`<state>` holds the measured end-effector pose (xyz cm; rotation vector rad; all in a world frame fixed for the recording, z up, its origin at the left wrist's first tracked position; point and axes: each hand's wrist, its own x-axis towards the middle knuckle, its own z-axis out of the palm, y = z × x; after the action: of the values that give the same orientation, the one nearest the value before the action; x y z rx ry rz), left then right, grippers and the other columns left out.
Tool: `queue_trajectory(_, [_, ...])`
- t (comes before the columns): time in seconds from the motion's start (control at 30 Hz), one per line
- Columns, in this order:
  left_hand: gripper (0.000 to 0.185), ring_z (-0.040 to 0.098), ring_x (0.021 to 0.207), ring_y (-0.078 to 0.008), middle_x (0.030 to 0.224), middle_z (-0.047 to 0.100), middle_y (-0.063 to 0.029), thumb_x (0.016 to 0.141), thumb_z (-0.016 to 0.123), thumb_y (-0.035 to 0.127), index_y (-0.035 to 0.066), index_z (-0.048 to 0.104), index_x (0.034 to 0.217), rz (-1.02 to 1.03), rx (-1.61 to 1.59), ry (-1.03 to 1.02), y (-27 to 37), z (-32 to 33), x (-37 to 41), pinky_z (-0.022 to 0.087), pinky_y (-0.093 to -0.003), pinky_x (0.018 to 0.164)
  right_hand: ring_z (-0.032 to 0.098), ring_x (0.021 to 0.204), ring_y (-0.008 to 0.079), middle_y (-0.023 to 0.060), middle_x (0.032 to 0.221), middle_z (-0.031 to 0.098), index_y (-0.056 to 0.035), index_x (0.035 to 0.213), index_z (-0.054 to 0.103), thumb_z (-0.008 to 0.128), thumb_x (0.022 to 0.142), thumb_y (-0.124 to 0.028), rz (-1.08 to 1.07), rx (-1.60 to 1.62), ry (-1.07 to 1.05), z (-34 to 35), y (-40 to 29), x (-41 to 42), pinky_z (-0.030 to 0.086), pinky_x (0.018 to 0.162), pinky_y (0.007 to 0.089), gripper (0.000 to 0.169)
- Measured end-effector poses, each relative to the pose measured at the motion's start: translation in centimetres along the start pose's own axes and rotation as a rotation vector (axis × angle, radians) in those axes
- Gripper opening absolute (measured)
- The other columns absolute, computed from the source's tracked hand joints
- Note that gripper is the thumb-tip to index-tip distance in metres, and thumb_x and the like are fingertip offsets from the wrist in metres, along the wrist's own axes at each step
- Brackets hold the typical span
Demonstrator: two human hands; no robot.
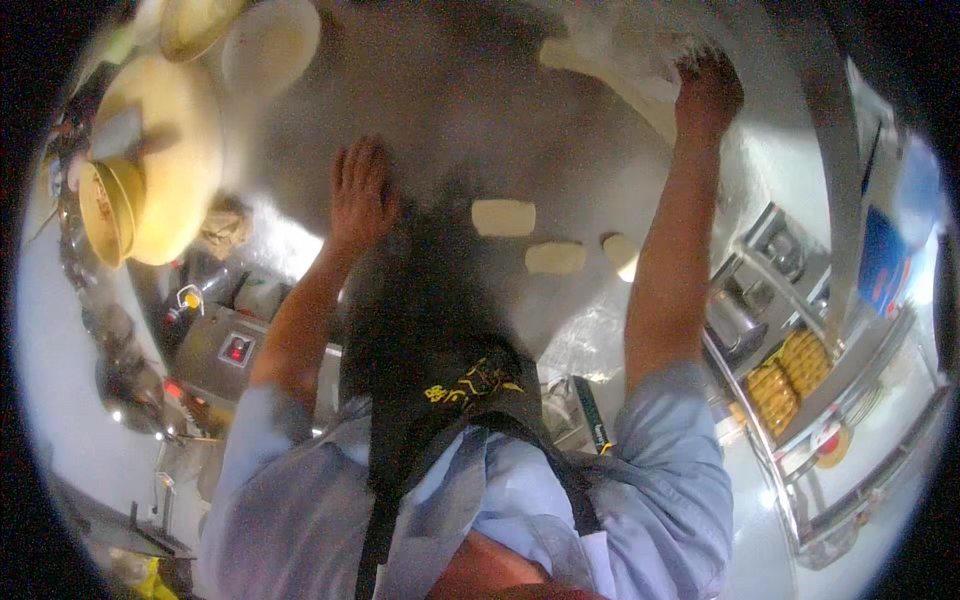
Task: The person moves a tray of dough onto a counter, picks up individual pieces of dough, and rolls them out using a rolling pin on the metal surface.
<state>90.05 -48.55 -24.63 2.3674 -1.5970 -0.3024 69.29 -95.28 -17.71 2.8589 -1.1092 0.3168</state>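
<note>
My left hand (364, 191) is spread palm down at the worktop (450, 112), its fingers extended and holding nothing. Whether it touches the surface is hard to tell. At the upper right, my right hand (709, 86) reaches to white flour (686, 64), with white on its fingertips; what it holds, if anything, is hidden. A long pale strip of dough (600, 71) runs just left of that hand. Nearer me, between my arms, lie three flat pieces of dough: one oblong piece (503, 218), a second piece (555, 257) and a smaller piece (620, 255) beside my right forearm.
At the left are a large yellow round vessel (187, 150), stacked yellow bowls (105, 210) and a pale round container (270, 45). Below them sits a metal appliance (202, 352) with a red-lit switch (238, 349). Golden scored baked goods (787, 375) and metal pots (735, 311) stand at the right.
</note>
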Motion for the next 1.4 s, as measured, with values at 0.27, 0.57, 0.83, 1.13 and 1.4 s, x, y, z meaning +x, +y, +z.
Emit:
queue_trajectory(0.27, [0.054, 0.034, 0.142, -0.0406, 0.151, 0.042, -0.018, 0.084, 0.063, 0.016, 0.005, 0.053, 0.136, -0.025, 0.023, 0.089, 0.8, 1.1, -0.1, 0.021, -0.0591, 0.119, 0.066, 0.102, 0.0298, 0.0164, 0.115, 0.066, 0.0028, 0.125, 0.058, 0.063, 0.089, -0.013, 1.018, 0.94, -0.139, -2.7, 0.8, -31.1, 0.055, 0.081, 0.036, 0.04])
queue_trajectory(0.57, [0.057, 0.033, 0.143, -0.0407, 0.149, 0.046, -0.0159, 0.08, 0.073, 0.041, 0.015, 0.063, 0.13, 0.033, -0.046, -0.028, 23.4, 6.7, 1.2, 0.021, -0.0679, 0.114, 0.043, 0.135, 0.0424, 0.0231, 0.147, 0.046, -0.0035, 0.143, 0.048, 0.065, 0.09, -0.025, 0.444, 0.339, -0.299, -2.5, 2.0, -35.3, 0.037, 0.112, 0.0525, 0.059])
queue_trajectory(0.83, [0.07, 0.031, 0.146, -0.0366, 0.155, 0.039, -0.0146, 0.077, 0.075, 0.05, 0.023, 0.057, 0.139, 0.37, -0.014, -0.19, 33.2, 11.2, -4.8, 0.014, -0.0756, 0.112, 0.04, 0.137, 0.0456, 0.0247, 0.148, 0.045, -0.0019, 0.142, 0.049, 0.055, 0.095, -0.02, 0.495, 0.18, -0.224, 1.2, 7.5, -42.6, 0.033, 0.113, 0.0588, 0.05])
queue_trajectory(1.13, [0.063, 0.037, 0.139, -0.0353, 0.148, 0.043, -0.0147, 0.081, 0.076, 0.043, 0.016, 0.058, 0.136, -0.122, 0.164, -0.009, 19.0, 4.9, -0.3, 0.027, -0.0596, 0.112, 0.052, 0.127, 0.0423, 0.0231, 0.139, 0.054, 0.0015, 0.132, 0.056, 0.047, 0.097, -0.016, 0.03, 0.546, -0.408, 3.8, -5.7, -35.1, 0.036, 0.11, 0.0569, 0.04])
queue_trajectory(1.4, [0.064, 0.029, 0.145, -0.0389, 0.153, 0.037, -0.0177, 0.078, 0.079, 0.037, 0.016, 0.059, 0.135, -0.32, 0.126, -0.01, 18.9, 4.4, -0.6, 0.022, -0.0649, 0.113, 0.048, 0.13, 0.0424, 0.0197, 0.141, 0.054, -0.0028, 0.135, 0.054, 0.062, 0.089, -0.012, 0.364, 0.437, -0.145, 1.2, -4.8, -28.1, 0.035, 0.111, 0.0572, 0.048])
